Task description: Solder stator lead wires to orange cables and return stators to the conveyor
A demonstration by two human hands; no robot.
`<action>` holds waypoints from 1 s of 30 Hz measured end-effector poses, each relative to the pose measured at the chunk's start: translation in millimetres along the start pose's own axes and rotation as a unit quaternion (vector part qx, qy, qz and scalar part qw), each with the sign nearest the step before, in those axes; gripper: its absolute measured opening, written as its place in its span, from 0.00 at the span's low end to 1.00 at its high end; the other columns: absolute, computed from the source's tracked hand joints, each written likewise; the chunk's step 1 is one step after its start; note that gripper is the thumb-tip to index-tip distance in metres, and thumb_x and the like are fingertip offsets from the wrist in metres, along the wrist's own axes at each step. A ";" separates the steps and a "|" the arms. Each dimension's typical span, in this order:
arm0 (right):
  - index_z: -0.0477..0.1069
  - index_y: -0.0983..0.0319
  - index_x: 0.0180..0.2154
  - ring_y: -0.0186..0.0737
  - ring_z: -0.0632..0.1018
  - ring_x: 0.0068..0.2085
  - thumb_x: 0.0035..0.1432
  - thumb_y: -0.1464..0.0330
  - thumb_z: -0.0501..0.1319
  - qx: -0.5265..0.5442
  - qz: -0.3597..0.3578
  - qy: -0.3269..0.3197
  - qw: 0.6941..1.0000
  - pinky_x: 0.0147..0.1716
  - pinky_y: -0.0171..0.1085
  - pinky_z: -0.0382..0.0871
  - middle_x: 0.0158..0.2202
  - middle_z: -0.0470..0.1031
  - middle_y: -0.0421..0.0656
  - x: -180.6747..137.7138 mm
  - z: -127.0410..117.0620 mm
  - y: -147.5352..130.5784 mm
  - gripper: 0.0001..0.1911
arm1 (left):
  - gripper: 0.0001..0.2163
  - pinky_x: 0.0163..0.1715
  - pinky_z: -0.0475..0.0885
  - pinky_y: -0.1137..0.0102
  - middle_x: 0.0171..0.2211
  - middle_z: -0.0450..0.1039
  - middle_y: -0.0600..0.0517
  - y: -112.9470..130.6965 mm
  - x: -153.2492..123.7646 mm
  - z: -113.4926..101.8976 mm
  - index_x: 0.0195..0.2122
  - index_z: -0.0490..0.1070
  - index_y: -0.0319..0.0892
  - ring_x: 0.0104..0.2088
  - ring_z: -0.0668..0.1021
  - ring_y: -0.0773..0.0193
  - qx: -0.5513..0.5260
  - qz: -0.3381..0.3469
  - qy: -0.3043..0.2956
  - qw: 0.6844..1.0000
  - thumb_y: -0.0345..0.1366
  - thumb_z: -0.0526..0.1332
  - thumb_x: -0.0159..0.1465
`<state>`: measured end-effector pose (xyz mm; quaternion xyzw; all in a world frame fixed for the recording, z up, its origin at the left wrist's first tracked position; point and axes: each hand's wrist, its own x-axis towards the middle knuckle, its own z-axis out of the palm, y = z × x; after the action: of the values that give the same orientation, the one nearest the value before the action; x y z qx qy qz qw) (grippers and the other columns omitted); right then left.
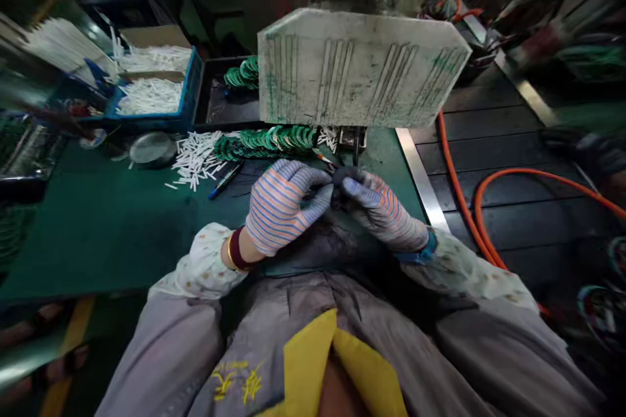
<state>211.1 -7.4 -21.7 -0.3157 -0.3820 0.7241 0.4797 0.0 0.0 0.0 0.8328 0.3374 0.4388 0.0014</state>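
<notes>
My left hand (288,208), in a striped work glove, is closed in a pinch, with thumb and forefinger meeting near the fingers of my right hand. My right hand (384,212) wears a like glove with blackened fingertips, and its fingers are closed too. Whatever lies between the fingertips is small and dark, and I cannot make it out. Just beyond the hands lies a row of green rings (274,139). White short tubes (195,156) are heaped left of them. A blue pen-like stick (225,180) rests close to my left hand.
A pale, stained board (357,68) stands above the green worktable (107,221). Blue bins (188,88) of white tubes and a black tray (229,111) are at the back left. A round metal dish (152,150) sits nearby. An orange hose (454,189) crosses dark slats at right.
</notes>
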 end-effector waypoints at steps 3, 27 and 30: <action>0.86 0.59 0.38 0.34 0.74 0.33 0.58 0.43 0.88 -0.008 -0.008 -0.003 1.000 0.40 0.33 0.79 0.31 0.78 0.36 0.5 -0.3 -2.8 0.28 | 0.05 0.51 0.81 0.63 0.45 0.89 0.51 -0.4 -1.3 -5.4 0.52 0.83 0.45 0.46 0.88 0.54 -0.003 -0.011 -0.010 1.000 0.37 0.68 0.86; 0.88 0.61 0.46 0.38 0.83 0.39 0.72 0.42 0.79 -0.258 -0.153 -0.020 0.954 0.46 0.39 0.81 0.38 0.87 0.42 7.2 -19.8 -7.0 0.27 | 0.05 0.45 0.81 0.59 0.41 0.87 0.50 -1.5 2.7 -9.9 0.49 0.81 0.45 0.40 0.86 0.51 0.076 0.044 -0.027 0.996 0.32 0.66 0.85; 0.89 0.60 0.46 0.40 0.86 0.42 0.76 0.47 0.77 -0.323 -0.237 -0.031 0.916 0.49 0.39 0.82 0.42 0.90 0.44 10.3 -23.2 -8.0 0.23 | 0.05 0.43 0.80 0.60 0.39 0.86 0.52 -4.6 3.3 -9.0 0.47 0.78 0.47 0.38 0.85 0.52 0.081 0.060 -0.020 0.995 0.29 0.67 0.83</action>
<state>230.3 10.0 -27.6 -0.3313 -0.6733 0.4357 0.4972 -7.8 2.8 6.6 0.8576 0.3210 0.3925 -0.0861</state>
